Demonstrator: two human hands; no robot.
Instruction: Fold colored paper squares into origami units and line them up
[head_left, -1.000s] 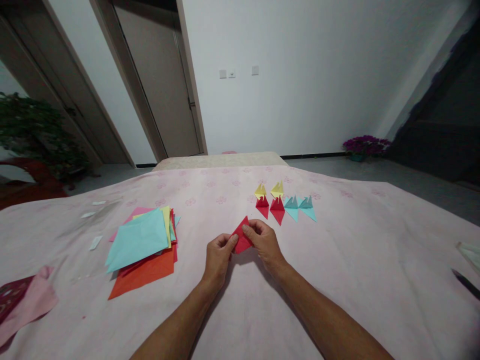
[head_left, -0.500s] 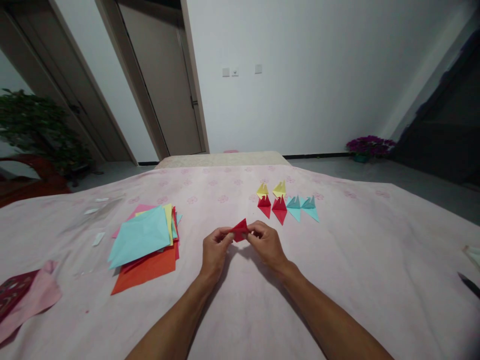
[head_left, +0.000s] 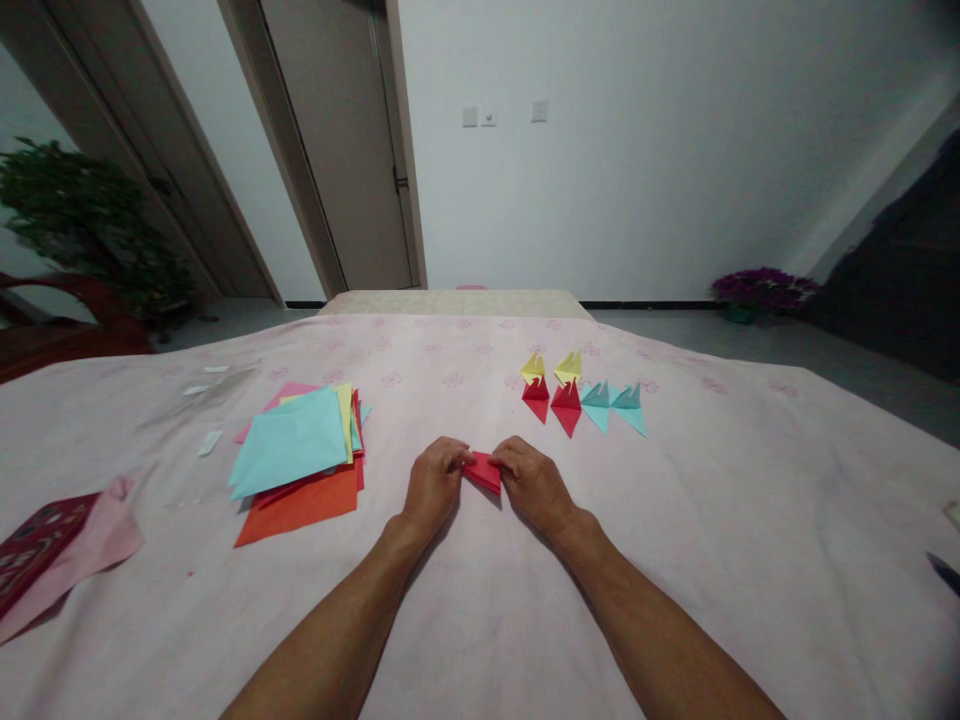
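Note:
Between my two hands is a small piece of folded red paper point(head_left: 484, 473), just above the cloth. My left hand point(head_left: 436, 480) pinches its left end, and my right hand point(head_left: 534, 482) pinches the right end. Beyond my right hand several folded paper figures stand in rows: a yellow one point(head_left: 568, 367) and its twin at the back, a red one point(head_left: 567, 405) with another beside it, and two light blue ones, the outer of them point(head_left: 628, 405) farthest right. The fingertips partly hide the red paper's ends.
A loose stack of coloured paper sheets point(head_left: 289, 445) lies left of my hands. Farther left are a clear plastic bag point(head_left: 191, 480) and a dark red patterned item point(head_left: 45, 550) on pink cloth. A dark pointed object point(head_left: 943, 572) lies at the right edge. Pink floral cloth point(head_left: 712, 560) covers the table.
The red paper has turned in my hands: its point stood upward before, and now it lies flatter with a corner toward me. Both hands still pinch it. The camera view has shifted slightly.

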